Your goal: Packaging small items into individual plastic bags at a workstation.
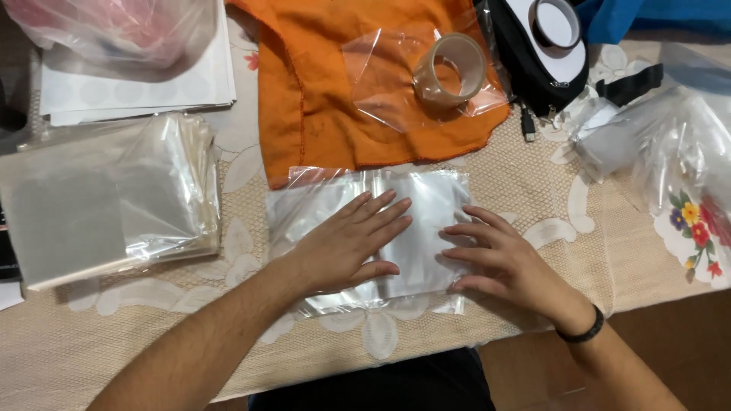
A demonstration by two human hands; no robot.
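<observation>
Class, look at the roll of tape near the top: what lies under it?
The roll of tape sits on a clear plastic bag, which lies on an orange cloth. The table beneath the cloth is covered there.

We note a glossy, clear plastic bag (426, 205), crinkled, lying on a matt lace tablecloth (548, 183); far: rough orange cloth (320, 114) and a shiny tape roll (451, 68).

A clear plastic bag (426, 205) lies flat on the lace-covered table (533, 190), near the front edge, its far edge overlapping the orange cloth (320, 114). It is rectangular and glossy, seemingly empty, with a crease running down its middle.
</observation>
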